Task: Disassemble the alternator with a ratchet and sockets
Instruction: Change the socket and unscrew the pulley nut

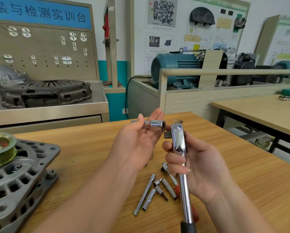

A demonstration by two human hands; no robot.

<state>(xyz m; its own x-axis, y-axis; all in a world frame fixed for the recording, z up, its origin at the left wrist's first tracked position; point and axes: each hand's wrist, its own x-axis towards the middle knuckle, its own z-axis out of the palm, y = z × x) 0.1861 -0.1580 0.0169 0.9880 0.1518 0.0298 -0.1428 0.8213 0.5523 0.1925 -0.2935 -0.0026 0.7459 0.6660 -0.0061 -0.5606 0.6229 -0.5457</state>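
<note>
L hand [140, 137] palm up over table [90, 157]; thumb pins socket [157, 125], on a short ext. stub, against near-straight fingers. R hand [199, 165] wrapped round ratchet [179, 145] shaft, head up, just beside socket's open end; I can't tell if they touch. I see alternator [15, 174] pulley-up at table's L edge, well apart from both hands. Spare sockets + ext. bars [154, 192] lie below hands.
</note>
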